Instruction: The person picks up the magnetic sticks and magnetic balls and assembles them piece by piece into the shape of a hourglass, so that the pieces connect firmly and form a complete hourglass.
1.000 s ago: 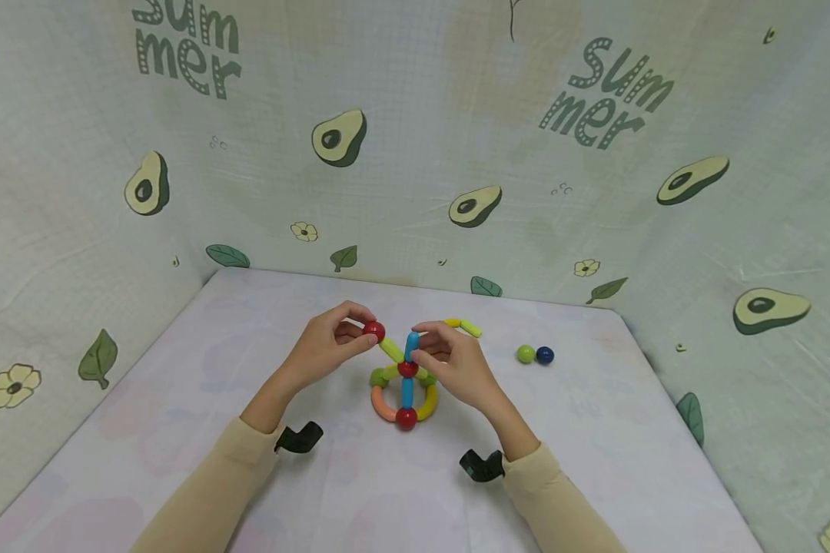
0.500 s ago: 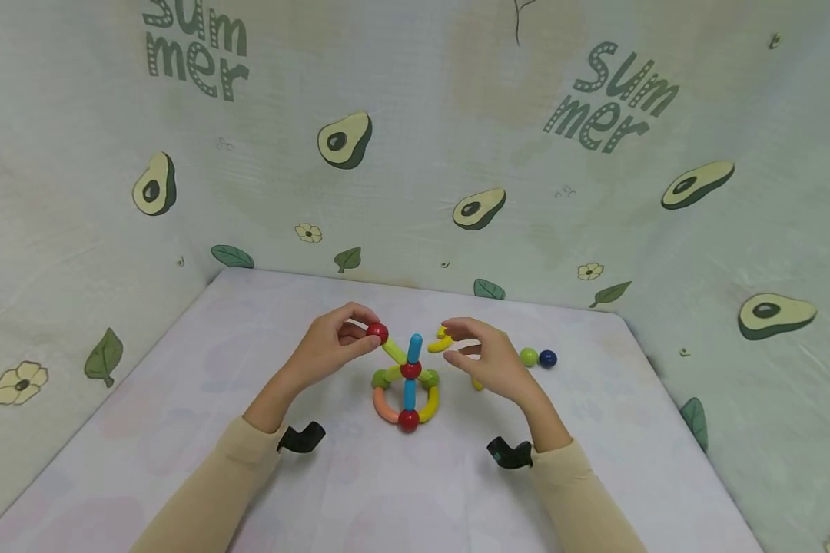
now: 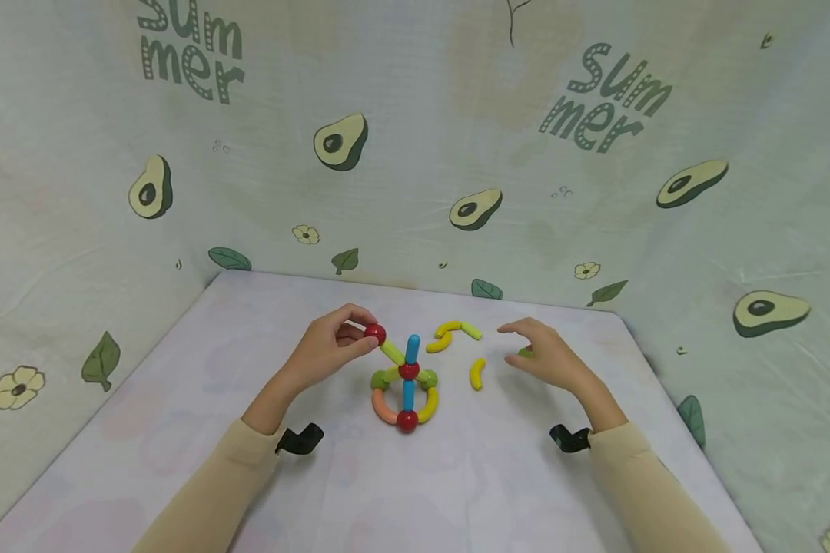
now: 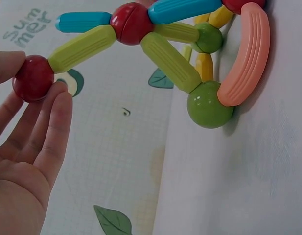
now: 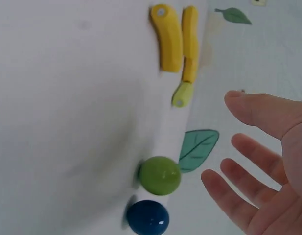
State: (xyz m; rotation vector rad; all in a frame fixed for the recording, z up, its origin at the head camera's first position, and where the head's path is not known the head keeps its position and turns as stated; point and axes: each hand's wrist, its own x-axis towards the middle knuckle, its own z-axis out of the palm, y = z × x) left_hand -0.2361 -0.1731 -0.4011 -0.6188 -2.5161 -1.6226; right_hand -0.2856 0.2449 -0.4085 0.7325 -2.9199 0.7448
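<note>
My left hand (image 3: 332, 342) pinches a red ball (image 4: 34, 78) between thumb and fingers. That ball sits on the end of a lime-green stick (image 4: 83, 49), which slants up from the red ball (image 3: 409, 369) atop a built frame of balls and sticks. A blue stick (image 3: 413, 349) stands upright from the same top ball. The frame's base has green balls, a salmon curved stick (image 4: 248, 55) and a yellow curved one. My right hand (image 3: 549, 357) is over the table's right part with fingers parted, holding nothing. It partly hides a loose green ball (image 5: 160, 175) beside a dark blue ball (image 5: 148, 217).
Between frame and right hand lies a yellow curved stick (image 3: 477, 374). Farther back, more yellow curved sticks (image 3: 439, 342) and a lime-green piece (image 3: 470, 331) lie end to end. A patterned cloth wall (image 3: 401, 253) rises behind the table (image 3: 387, 491).
My right hand has let go of the upright blue stick and moved right, over the loose balls. The left hand has kept its pinch on the red ball.
</note>
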